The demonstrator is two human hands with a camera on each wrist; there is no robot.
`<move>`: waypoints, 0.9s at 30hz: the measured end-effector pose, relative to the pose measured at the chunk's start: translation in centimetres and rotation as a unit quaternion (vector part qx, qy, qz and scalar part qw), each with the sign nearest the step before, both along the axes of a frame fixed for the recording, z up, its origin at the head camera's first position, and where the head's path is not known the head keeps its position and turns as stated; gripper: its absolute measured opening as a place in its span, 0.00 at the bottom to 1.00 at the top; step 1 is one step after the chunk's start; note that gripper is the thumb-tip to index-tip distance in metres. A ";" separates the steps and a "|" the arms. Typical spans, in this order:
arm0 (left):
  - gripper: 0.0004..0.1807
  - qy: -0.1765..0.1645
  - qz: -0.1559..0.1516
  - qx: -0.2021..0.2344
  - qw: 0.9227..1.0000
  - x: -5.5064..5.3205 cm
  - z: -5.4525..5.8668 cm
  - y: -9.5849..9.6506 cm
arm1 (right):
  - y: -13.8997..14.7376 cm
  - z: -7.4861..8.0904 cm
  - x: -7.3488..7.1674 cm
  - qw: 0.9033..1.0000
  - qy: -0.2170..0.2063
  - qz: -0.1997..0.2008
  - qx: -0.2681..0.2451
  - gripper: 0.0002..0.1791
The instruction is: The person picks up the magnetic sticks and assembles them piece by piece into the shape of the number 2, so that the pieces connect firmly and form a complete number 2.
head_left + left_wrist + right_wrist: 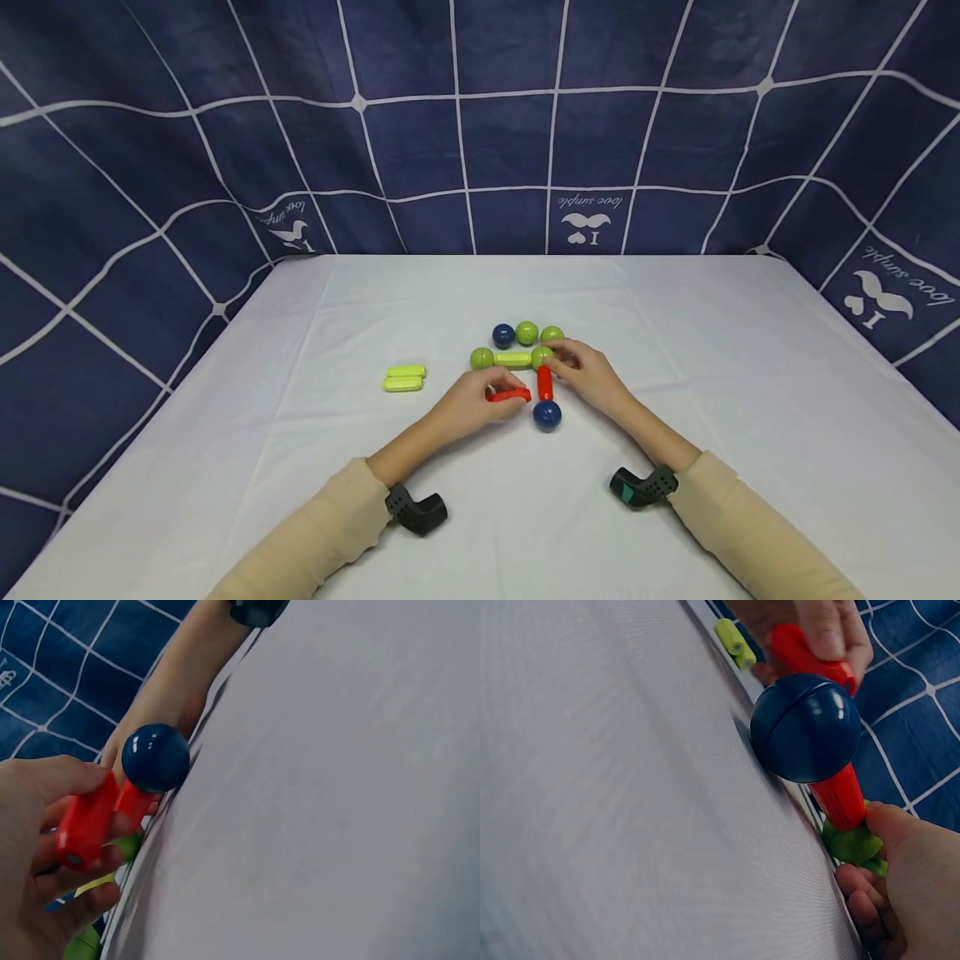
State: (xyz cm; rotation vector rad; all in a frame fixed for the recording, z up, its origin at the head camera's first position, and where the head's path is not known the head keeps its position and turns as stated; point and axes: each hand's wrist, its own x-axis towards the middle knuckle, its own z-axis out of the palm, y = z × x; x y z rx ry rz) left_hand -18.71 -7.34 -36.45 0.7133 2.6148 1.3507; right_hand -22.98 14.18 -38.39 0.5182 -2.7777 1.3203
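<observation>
My left hand (476, 402) pinches a loose red rod (88, 820) between thumb and fingers, just left of a joined piece. That piece has a green ball (482, 358) at its left end, a yellow-green rod (513, 360), and a second green ball (542, 357) at the corner. From the corner a red rod (545, 384) runs toward me to a dark blue ball (805, 727). With thumb and fingers my right hand (587, 375) grips the corner green ball. In the right wrist view that ball is partly hidden by the hand and red rod.
Behind the joined piece lie a loose blue ball (503, 336) and two green balls, one (527, 332) beside the other (552, 334). Two yellow-green rods (403, 383) lie side by side at left on the white tablecloth (300, 467). A dark blue checked cloth (502, 142) hangs behind.
</observation>
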 end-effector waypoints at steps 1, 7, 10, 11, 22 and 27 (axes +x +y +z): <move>0.08 -0.015 -0.014 -0.001 1.000 0.1 -0.2 0.2 | 0.0 0.0 0.0 1.000 0.002 0.002 0.000 0.21; 0.06 -0.047 -0.042 -0.007 0.998 0.0 -0.7 0.2 | 0.0 0.0 0.2 1.000 0.005 0.006 -0.002 0.21; 0.06 -0.052 -0.049 -0.004 0.997 -0.1 -0.8 0.1 | 0.0 0.1 0.2 1.000 0.005 0.006 -0.003 0.20; 0.07 -0.053 -0.052 -0.003 0.997 -0.1 -0.8 0.1 | 0.0 0.1 0.2 1.000 0.005 0.006 -0.003 0.20; 0.06 -0.028 -0.091 -0.019 0.995 0.5 -0.7 0.5 | 0.0 -0.2 0.0 1.000 0.011 0.007 0.002 0.20; 0.06 -0.018 -0.088 -0.033 0.995 0.7 -0.7 0.6 | 0.0 -0.2 0.0 1.000 0.016 0.011 0.004 0.20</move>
